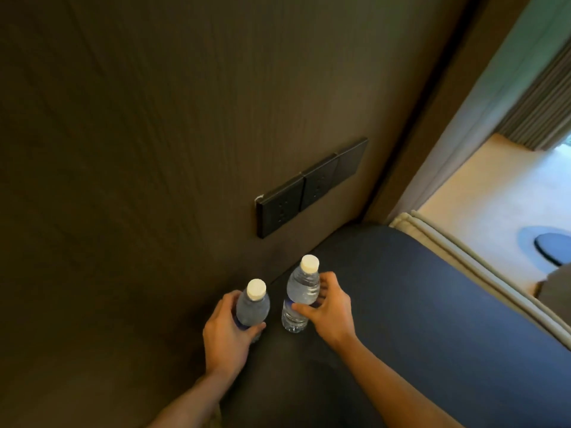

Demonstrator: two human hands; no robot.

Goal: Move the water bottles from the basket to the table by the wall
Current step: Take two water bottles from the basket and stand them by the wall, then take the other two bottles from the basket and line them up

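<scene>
Two clear water bottles with white caps stand upright on the dark table [417,304] close to the brown wall. My left hand [225,332] is wrapped around the left bottle [251,307]. My right hand [330,310] holds the right bottle [301,291] at its middle, thumb in front and fingers behind. The bottles stand side by side, a small gap apart. No basket is in view.
A row of black wall sockets [309,186] sits on the wood-grain wall [139,134] just above the table. The table's pale edge trim [482,273] runs along the right. Beyond it lie light floor [494,196], a round dark object [553,248] and a curtain [543,106].
</scene>
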